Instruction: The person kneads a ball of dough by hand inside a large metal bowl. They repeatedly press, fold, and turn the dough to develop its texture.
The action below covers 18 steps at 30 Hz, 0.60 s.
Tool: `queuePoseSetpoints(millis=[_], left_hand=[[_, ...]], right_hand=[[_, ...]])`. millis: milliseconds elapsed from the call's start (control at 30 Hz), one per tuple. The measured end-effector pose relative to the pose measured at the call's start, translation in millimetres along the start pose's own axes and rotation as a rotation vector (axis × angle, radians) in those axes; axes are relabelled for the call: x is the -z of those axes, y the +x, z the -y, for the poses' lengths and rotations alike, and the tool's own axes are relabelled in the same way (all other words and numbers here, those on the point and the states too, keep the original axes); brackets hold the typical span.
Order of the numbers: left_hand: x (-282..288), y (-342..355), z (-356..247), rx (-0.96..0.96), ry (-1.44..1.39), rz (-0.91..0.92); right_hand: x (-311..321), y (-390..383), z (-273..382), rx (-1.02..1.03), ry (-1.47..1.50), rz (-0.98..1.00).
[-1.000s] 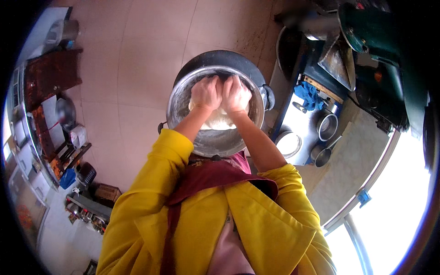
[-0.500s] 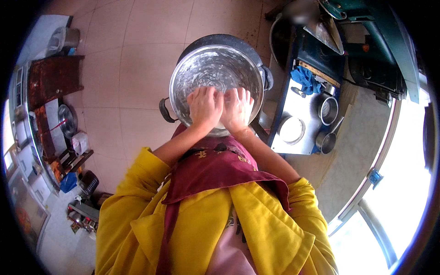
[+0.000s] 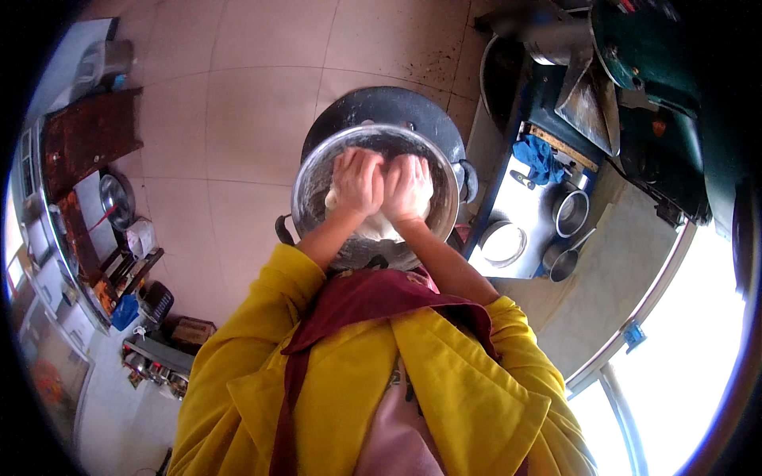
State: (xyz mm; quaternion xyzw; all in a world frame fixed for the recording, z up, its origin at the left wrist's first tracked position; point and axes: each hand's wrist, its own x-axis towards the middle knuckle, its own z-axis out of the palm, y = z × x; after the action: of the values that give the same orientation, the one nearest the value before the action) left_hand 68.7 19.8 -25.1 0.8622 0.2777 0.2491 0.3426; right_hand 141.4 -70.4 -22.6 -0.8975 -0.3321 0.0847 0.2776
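Observation:
A steel bowl [image 3: 311, 182] with white smears inside sits on a dark round pot [image 3: 348, 109] with side handles, close in front of my body. Inside it lies pale dough [image 3: 377, 229], largely covered by my hands. My left hand [image 3: 356, 181] presses onto the dough with curled fingers. My right hand [image 3: 408, 189] does the same right beside it, its fingers bent down into the dough.
At right a worktop [image 3: 504, 267] holds a blue cloth [image 3: 541, 159], pans [image 3: 569, 213] and a white round dish [image 3: 503, 243], near dark green machinery [image 3: 651, 143]. Along the left stand a rusty brown unit [image 3: 89, 135] and shelving with utensils. Pale floor tiles [image 3: 254, 135] surround the pot.
Half a second ago my hands were at the near side of the bowl; they have moved forward over the dough. The bowl appears lower in the view, near where it was one second ago.

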Motion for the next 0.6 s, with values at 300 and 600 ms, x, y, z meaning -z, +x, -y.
queuePoseSetpoints(millis=[300, 600], left_hand=[[-24.0, 34.6, 28.6, -0.012, -0.008, 0.119], [-39.7, 64.5, 33.1, -0.333, -0.128, 0.100]], right_hand=[[-28.4, 37.6, -21.7, -0.070, -0.105, 0.135], [-27.9, 33.6, -20.4, -0.310, -0.093, -0.101]])
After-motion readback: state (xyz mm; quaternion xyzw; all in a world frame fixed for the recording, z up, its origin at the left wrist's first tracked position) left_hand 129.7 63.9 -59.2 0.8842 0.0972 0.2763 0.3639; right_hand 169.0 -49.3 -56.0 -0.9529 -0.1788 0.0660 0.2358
